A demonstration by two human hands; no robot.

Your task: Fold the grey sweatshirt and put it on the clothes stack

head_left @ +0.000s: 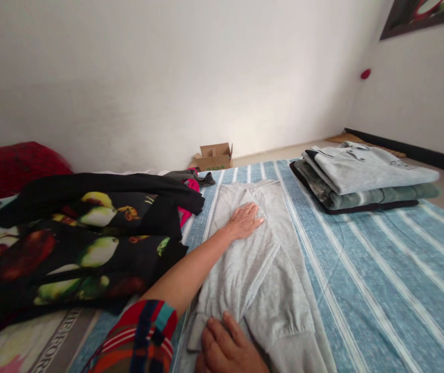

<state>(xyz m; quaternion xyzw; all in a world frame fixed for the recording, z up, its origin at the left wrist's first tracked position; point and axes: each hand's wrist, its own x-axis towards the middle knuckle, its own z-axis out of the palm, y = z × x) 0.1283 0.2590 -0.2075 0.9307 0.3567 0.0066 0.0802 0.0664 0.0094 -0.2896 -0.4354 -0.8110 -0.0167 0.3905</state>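
Note:
A light grey long-sleeved shirt [260,269] lies lengthwise on the bed, its sleeves laid over the body. My left hand [244,221] rests flat on its upper part, palm down with the fingers spread. At the lower left of the garment, close to a cuff, my right hand [227,344] lies on the cloth with its fingers slightly bent and apart. The bottom edge of the view cuts off part of that hand. A plaid sleeve [140,336] covers my left forearm up to below the elbow.
Folded clothes [365,173] are stacked at the right. Dark fruit-patterned fabric [89,248] is heaped at the left, before a red bundle [15,168]. Everything lies on a blue striped bedsheet [377,259]. Beyond it an open cardboard box [214,157] stands by the wall.

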